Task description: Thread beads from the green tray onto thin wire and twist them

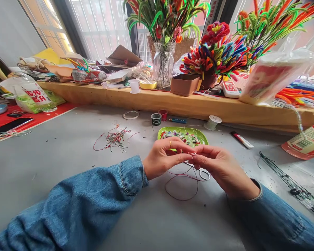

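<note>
My left hand and my right hand meet over the table's middle, fingertips pinched together. Between them they grip a thin dark red cord, which hangs down in a loose loop onto the tabletop. A small knotted or beaded bit shows at the fingertips, too tiny to make out. Just behind the hands lies a green tray of mixed beads, partly covered by my fingers. Scissors rest under my right hand; only a white handle shows clearly.
Thread spools, a green one, a red one and a white one, stand behind the tray. Cord scraps lie left. On the right are a marker-like stick, dark cords and a bottle. A cluttered ledge runs behind.
</note>
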`<control>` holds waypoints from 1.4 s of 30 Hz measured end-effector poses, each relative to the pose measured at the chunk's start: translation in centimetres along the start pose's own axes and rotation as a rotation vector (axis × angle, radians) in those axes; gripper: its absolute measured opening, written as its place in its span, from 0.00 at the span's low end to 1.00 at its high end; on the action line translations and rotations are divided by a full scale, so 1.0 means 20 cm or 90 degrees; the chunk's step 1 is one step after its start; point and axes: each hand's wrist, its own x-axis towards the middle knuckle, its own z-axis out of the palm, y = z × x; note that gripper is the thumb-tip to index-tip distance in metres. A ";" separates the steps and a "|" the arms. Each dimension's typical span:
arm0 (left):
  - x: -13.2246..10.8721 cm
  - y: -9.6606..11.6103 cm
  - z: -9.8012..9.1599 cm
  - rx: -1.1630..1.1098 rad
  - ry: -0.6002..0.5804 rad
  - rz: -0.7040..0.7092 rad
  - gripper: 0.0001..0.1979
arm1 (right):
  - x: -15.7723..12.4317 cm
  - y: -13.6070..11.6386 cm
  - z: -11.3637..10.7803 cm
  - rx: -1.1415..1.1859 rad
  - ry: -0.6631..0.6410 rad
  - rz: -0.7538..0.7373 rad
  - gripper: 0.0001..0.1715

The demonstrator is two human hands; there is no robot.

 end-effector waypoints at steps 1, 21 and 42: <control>0.00 -0.01 0.00 0.016 0.014 0.010 0.07 | 0.00 -0.01 0.00 0.002 0.009 0.008 0.06; 0.00 -0.03 0.00 0.047 0.032 -0.070 0.04 | 0.01 0.00 0.01 -0.063 0.015 0.051 0.08; 0.05 0.00 -0.03 0.088 0.088 0.026 0.05 | 0.03 -0.02 -0.04 -0.233 0.008 -0.052 0.21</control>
